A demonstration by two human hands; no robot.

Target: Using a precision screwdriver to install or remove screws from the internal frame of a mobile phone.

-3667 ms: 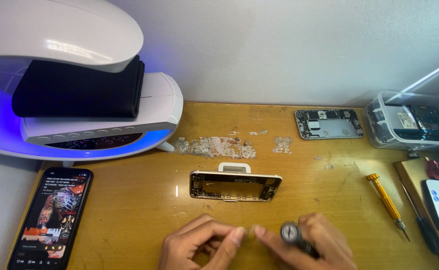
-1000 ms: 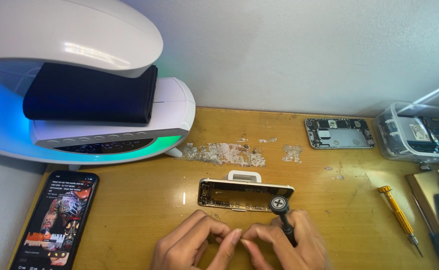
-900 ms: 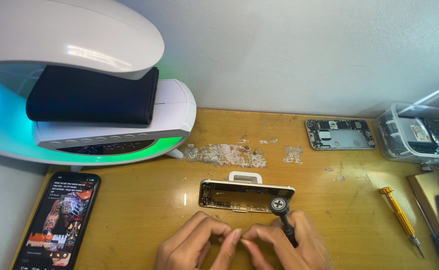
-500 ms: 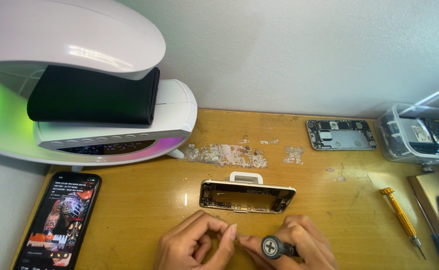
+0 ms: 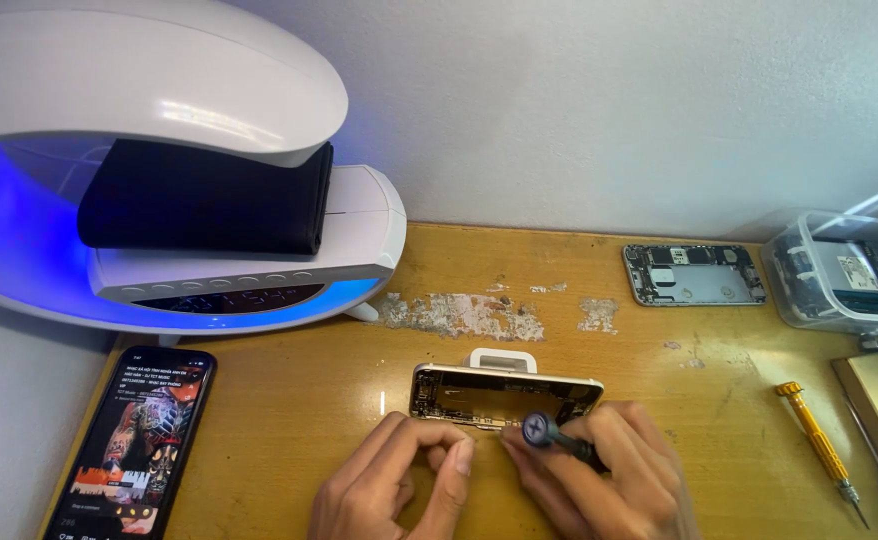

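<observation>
Lying crosswise, opened phone frame, cavity up

Both wrists and the screwdriver tip hidden.

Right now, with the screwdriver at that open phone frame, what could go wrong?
The screwdriver in the right hand could slip off the gold phone frame and scratch the parts inside. The frame seems to rest on a small white block, so pressure might tip it. The left hand lies close enough to get poked.
</observation>
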